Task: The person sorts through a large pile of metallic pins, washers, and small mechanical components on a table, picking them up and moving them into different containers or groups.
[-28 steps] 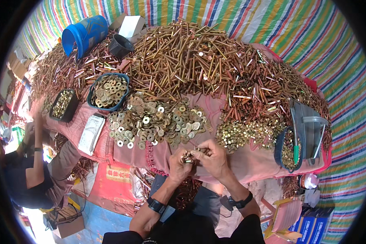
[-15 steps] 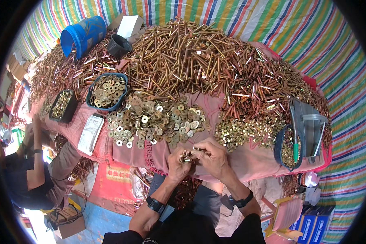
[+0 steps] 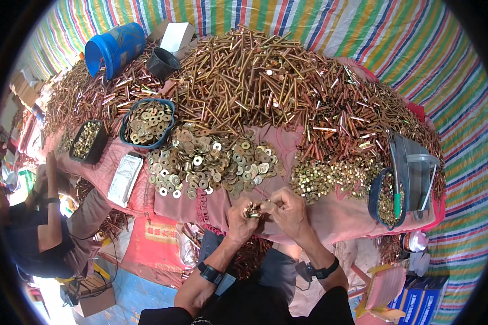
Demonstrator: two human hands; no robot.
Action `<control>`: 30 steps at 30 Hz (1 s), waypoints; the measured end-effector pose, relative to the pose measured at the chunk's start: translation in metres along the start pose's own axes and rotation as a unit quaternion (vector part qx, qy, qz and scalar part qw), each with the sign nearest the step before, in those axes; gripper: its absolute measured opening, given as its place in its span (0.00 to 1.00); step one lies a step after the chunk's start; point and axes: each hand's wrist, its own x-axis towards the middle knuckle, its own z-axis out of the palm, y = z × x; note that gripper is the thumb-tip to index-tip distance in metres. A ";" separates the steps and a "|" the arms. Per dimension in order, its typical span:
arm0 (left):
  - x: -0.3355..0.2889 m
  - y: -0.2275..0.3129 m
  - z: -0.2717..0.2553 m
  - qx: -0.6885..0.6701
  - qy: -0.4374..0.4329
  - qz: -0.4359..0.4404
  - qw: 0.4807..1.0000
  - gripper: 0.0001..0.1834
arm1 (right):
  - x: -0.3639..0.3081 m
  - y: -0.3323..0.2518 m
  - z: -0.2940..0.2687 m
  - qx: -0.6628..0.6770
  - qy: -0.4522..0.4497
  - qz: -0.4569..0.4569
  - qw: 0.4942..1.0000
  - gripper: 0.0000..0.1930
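Note:
My left hand [image 3: 241, 223] is closed around a small bunch of brassy bolts [image 3: 251, 209], whose ends point up and to the right. Against those ends my right hand [image 3: 288, 210] holds its thumb and fingertips in a pinch; whatever is between them is too small to make out. Both hands are over the front edge of the pink cloth [image 3: 331, 216]. Just beyond my left hand spreads a heap of flat round washers [image 3: 217, 162]. A pile of small shiny nuts [image 3: 331, 181] lies beyond my right hand.
A large mound of bolts and metal sleeves [image 3: 255, 81] covers the back. Tubs of washers [image 3: 146, 123] and nuts [image 3: 386, 197] flank the piles. A blue bucket [image 3: 114, 51] lies tipped at the back left. Another person [image 3: 49, 233] sits at the left.
The whole view has shifted slightly to the right. My right fingers have curled in closer at the bolt ends, while my left hand keeps its grip on the bunch.

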 end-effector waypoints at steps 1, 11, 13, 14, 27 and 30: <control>0.000 0.001 0.000 0.015 0.002 0.005 1.000 0.06 | -0.002 -0.002 0.001 0.041 0.022 0.012 0.999 0.11; 0.000 -0.006 -0.002 0.050 -0.014 0.049 0.997 0.04 | 0.001 -0.009 -0.005 -0.073 -0.006 -0.116 0.991 0.14; 0.000 -0.006 -0.001 0.047 -0.022 0.049 0.997 0.05 | -0.002 -0.008 -0.007 -0.080 -0.014 -0.101 0.992 0.13; 0.000 -0.006 -0.002 0.041 -0.024 0.052 0.998 0.05 | -0.003 -0.007 -0.008 -0.079 -0.012 -0.122 0.989 0.13; 0.007 0.005 -0.002 -0.098 0.028 -0.151 0.983 0.08 | -0.002 0.029 -0.028 0.162 -0.185 0.238 0.940 0.09; 0.011 0.008 0.002 -0.128 0.028 -0.187 0.974 0.10 | 0.004 0.030 -0.037 -0.010 -0.243 0.143 0.959 0.12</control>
